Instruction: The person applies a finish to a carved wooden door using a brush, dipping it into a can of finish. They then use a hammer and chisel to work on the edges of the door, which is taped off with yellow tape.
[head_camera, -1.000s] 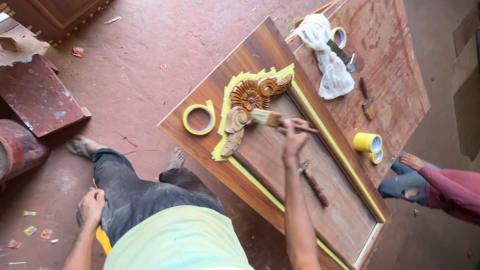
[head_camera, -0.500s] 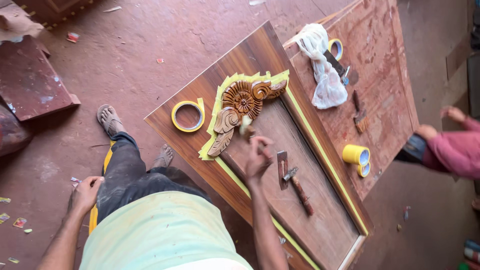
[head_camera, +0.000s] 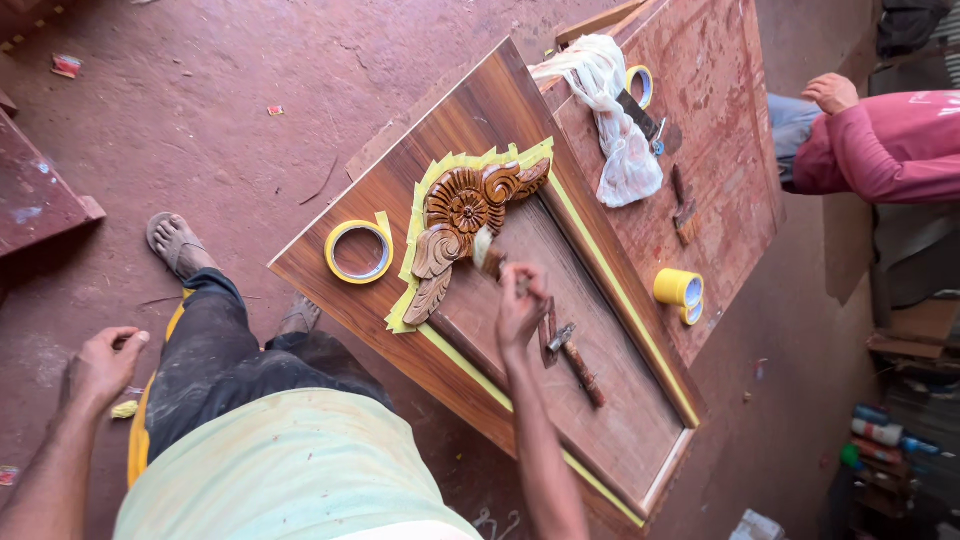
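Right hand (head_camera: 520, 310): fingers closed round brush (head_camera: 487, 252), bristles on carved scroll (head_camera: 462, 208) (yellow-taped edges).
Left hand (head_camera: 100, 368): loosely curled, holding nothing.

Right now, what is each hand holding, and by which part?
The right hand grips a paintbrush by its handle, bristles at the carved ornament. The left hand holds nothing visible.

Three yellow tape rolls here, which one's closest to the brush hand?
The large flat roll on the dark panel's corner, left of the carved ornament, near the right hand. The other two sit on the reddish board: one on its side, one behind the plastic bag.
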